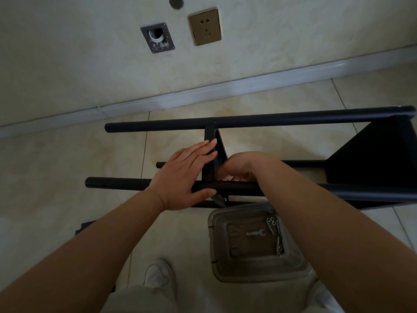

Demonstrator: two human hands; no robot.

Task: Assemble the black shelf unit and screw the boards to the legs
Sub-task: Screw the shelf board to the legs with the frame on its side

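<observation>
The black shelf unit lies on its side on the tiled floor, its round legs running left to right. One board is fixed at the right end. A second black board stands edge-on in the middle between the legs. My left hand lies flat against that middle board, fingers straight, with the thumb under the near leg. My right hand reaches down behind the near leg beside the board, fingers curled; what it holds is hidden.
A clear plastic tray on the floor by my knees holds several screws and a small flat spanner. A white shoe shows below. The wall with a socket and skirting runs close behind the shelf.
</observation>
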